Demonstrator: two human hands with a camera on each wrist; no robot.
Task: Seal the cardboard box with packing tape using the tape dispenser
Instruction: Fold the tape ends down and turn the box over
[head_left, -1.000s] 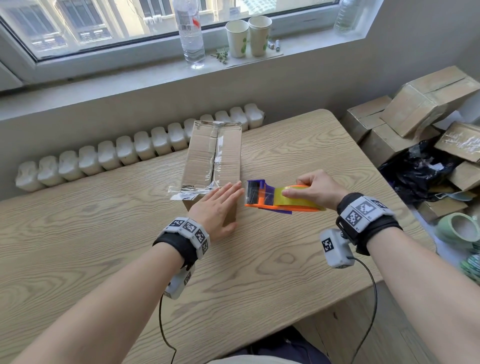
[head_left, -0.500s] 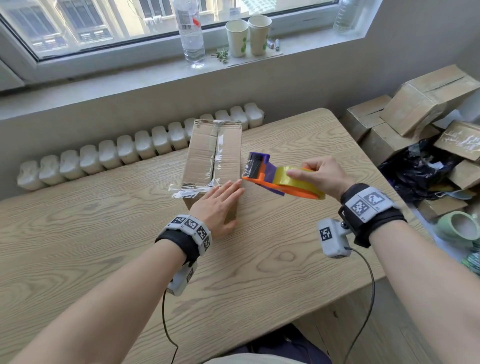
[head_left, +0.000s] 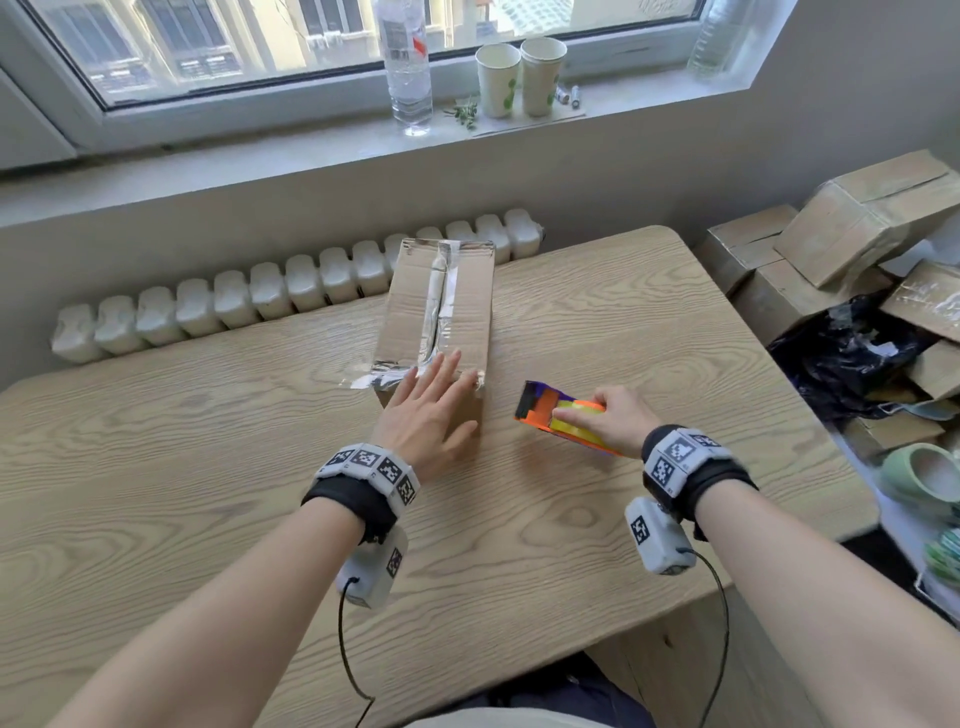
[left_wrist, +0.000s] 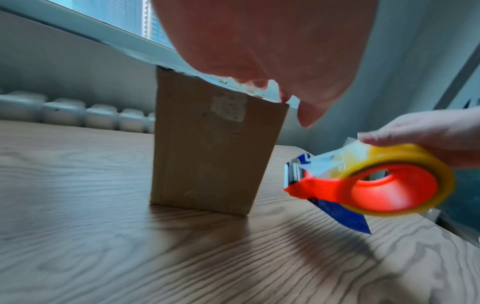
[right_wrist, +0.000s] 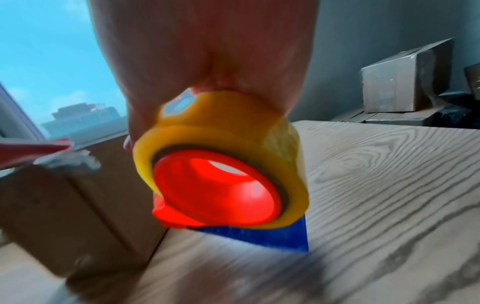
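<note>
A long cardboard box (head_left: 467, 306) lies on the wooden table (head_left: 623, 322), with shiny clear tape (head_left: 439, 301) along its top seam and across its near end. My left hand (head_left: 428, 405) lies flat, fingers straight, on the box's near end. In the left wrist view the box (left_wrist: 213, 148) stands just ahead under the palm. To the right of the box my right hand (head_left: 615, 421) grips the tape dispenser (head_left: 550, 415), orange and blue with a yellow tape roll, low over the table. Its blade end points at the box, a short gap apart. The dispenser (right_wrist: 221, 185) fills the right wrist view.
A white radiator (head_left: 260, 296) runs behind the table. The window sill holds a water bottle (head_left: 408, 67) and two paper cups (head_left: 519, 78). Past the table's right edge are stacked cardboard boxes (head_left: 857, 223), a black bag (head_left: 841, 358) and a green slipper (head_left: 919, 478).
The right hand lifted the dispenser up beside the box's top, then brought it down and to the right, away from the box. The left hand stayed on the box.
</note>
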